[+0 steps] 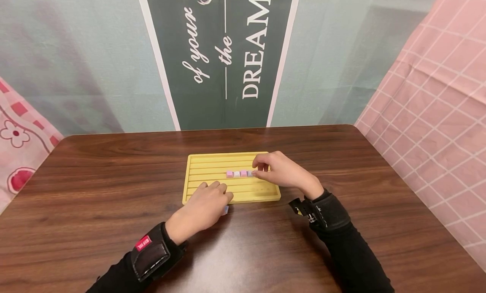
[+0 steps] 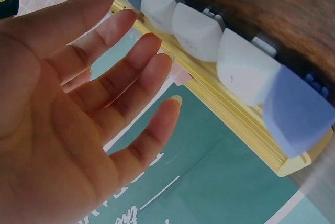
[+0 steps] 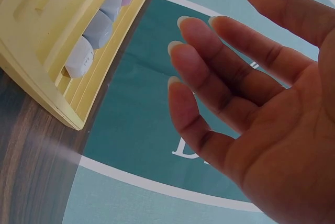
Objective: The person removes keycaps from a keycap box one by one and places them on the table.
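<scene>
A yellow grooved tray [image 1: 247, 195] lies on the table. One groove holds a short row of keycaps: a pink keycap [image 1: 229, 174], a white keycap [image 1: 237, 174], another pink one and a grey-blue keycap [image 1: 249, 173]. My right hand [image 1: 282, 171] hovers at this row's right end, fingers bent and thumb tip close to the grey-blue keycap. Over the tray's front left edge is my left hand [image 1: 206, 202], palm down, fingers loosely bent, holding nothing. Several keycaps line the tray's front, seen in the left wrist view, including a white keycap [image 2: 196, 31] and a blue keycap [image 2: 298, 111].
The brown wooden table [image 1: 114, 174] extends around the tray. A green and grey cloth [image 1: 322, 52] hangs behind its far edge. On the right is a pink checked cloth [image 1: 448, 115]; a pink patterned cloth [image 1: 22, 145] hangs on the left.
</scene>
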{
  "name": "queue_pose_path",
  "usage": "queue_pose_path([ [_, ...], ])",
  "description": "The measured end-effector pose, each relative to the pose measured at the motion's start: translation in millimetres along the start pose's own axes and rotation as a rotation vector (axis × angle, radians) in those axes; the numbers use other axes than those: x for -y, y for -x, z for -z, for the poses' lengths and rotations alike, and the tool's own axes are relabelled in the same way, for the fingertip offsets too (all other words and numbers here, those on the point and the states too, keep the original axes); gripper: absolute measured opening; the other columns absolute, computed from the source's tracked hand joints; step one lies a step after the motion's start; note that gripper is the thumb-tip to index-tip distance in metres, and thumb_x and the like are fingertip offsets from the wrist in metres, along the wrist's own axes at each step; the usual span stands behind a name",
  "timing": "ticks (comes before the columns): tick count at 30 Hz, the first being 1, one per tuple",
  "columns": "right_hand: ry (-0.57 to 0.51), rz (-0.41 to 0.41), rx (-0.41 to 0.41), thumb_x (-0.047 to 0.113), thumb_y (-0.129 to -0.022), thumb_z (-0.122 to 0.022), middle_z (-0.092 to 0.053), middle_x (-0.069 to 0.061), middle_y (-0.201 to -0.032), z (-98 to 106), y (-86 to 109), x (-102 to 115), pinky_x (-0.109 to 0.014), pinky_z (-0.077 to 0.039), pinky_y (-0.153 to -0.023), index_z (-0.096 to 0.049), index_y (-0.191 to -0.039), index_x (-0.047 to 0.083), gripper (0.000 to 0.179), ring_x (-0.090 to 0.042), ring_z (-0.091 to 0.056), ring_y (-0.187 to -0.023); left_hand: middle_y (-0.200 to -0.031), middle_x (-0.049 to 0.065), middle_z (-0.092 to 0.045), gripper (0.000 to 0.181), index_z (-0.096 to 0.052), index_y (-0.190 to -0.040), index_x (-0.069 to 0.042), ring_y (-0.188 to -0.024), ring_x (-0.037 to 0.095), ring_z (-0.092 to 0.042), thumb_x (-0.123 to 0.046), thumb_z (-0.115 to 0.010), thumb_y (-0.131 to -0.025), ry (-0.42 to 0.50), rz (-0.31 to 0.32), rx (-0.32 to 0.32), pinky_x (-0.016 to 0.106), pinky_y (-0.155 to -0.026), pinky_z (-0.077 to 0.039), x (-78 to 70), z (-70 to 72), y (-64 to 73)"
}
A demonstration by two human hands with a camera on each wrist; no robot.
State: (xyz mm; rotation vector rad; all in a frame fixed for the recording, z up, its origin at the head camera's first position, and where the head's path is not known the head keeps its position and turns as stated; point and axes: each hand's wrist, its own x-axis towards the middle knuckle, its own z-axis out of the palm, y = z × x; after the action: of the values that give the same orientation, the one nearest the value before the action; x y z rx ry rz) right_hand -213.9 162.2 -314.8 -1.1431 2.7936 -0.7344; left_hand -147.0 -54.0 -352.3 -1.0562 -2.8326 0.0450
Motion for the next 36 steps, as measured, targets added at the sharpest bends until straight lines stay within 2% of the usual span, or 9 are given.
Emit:
queue_pose_path([
  [7,0.007,0.006,-0.002,0.011,-0.083,-0.064,-0.056,0.005,-0.071,-0.9,-0.1,-0.6,-0.025,-0.041,-0.059,-0.063,-0.087,0.007,0.006,-0.009,-0.049,-0.064,-0.074,0.001,-0.052,0.009,-0.061,-0.075,-0.013,-0.073,0.018,-0.052,-0.015,-0.069,-0.077,-0.001,0.006,-0.021,0.032,-0.058,-0.036,0.4,-1.9,0.2],
  [24,0.004,0.015,0.009,0.01,-0.083,-0.064,-0.056,0.004,-0.071,-0.7,0.3,-0.7,-0.025,-0.041,-0.058,-0.063,-0.086,0.007,0.005,-0.011,-0.049,-0.063,-0.073,0.001,-0.051,0.011,-0.062,-0.078,-0.012,-0.071,0.018,-0.051,-0.017,-0.072,-0.077,-0.001,0.023,-0.014,0.031,-0.056,-0.035,2.7,-4.0,1.2],
  [36,0.01,0.018,0.013,0.01,-0.083,-0.064,-0.056,0.004,-0.071,-1.3,0.1,-0.5,-0.024,-0.04,-0.057,-0.063,-0.086,0.006,0.005,-0.01,-0.049,-0.063,-0.072,0.001,-0.051,0.008,-0.061,-0.077,-0.011,-0.07,0.019,-0.051,-0.012,-0.069,-0.077,0.002,0.013,-0.035,0.031,-0.055,-0.034,3.2,-5.0,2.3],
])
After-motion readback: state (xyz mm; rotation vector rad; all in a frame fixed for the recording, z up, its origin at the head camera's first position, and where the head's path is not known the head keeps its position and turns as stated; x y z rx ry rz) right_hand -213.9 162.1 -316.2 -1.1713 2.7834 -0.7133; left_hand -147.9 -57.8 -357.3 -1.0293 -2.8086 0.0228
